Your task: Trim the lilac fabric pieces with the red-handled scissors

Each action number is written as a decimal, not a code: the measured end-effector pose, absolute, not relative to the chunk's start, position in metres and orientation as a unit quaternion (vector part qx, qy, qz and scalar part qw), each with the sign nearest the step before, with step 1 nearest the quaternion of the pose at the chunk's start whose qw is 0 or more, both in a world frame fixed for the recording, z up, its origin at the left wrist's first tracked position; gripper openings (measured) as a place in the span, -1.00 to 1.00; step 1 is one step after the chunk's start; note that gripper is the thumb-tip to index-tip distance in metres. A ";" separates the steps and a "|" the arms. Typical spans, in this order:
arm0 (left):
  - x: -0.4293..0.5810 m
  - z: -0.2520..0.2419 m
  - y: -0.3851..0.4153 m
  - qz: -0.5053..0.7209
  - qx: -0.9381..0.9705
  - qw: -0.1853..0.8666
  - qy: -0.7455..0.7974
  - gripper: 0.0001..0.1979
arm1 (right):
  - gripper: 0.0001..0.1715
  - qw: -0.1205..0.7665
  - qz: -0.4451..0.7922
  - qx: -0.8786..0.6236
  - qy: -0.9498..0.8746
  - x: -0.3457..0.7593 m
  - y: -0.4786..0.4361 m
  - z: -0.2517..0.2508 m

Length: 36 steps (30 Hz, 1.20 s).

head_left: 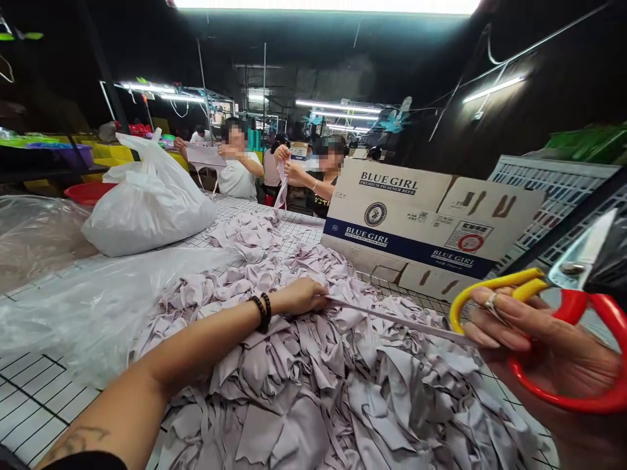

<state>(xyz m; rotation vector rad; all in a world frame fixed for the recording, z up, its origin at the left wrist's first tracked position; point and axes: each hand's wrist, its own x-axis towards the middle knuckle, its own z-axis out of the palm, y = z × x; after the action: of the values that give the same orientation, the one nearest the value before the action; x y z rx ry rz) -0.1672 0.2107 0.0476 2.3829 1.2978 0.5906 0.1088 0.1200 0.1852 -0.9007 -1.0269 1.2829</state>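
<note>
My left hand [306,295], its wrist ringed with dark beads, reaches over a pile of pale lilac-grey fabric pieces [304,346]. Its fingers are closed on one end of a narrow fabric strip [396,318]. The strip runs taut to my right hand [533,333], which pinches its other end between thumb and fingers. That same hand also holds scissors [571,267] with one yellow and one red handle. Their blades point up and away from the strip. The pile spreads beneath both hands on a white table with a black grid [36,385].
A Blue Girl carton [416,222] stands behind the pile at right, before a white plastic crate [524,183]. A full white plastic bag [147,202] and clear plastic sheeting [98,313] lie at left. Across the table, two people [240,173] hold up fabric pieces.
</note>
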 end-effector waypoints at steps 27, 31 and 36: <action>-0.049 0.015 0.142 0.117 0.687 0.569 0.436 -0.65 | -0.79 0.528 0.661 -0.456 -0.277 0.231 -0.030 0.009; -0.066 0.016 0.129 0.145 0.673 0.601 0.406 -0.60 | -0.74 0.521 0.641 -0.484 -0.289 0.233 -0.036 0.009; -0.067 0.026 0.105 0.200 0.682 0.586 0.388 -0.68 | -0.69 0.418 0.615 -0.525 -0.413 0.235 -0.021 0.009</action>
<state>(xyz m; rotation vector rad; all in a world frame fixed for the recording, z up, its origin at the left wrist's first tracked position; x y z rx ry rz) -0.0666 0.1045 0.0260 1.5909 0.9047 0.4652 0.2353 -0.0212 0.0085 -1.3167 -1.0372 1.5432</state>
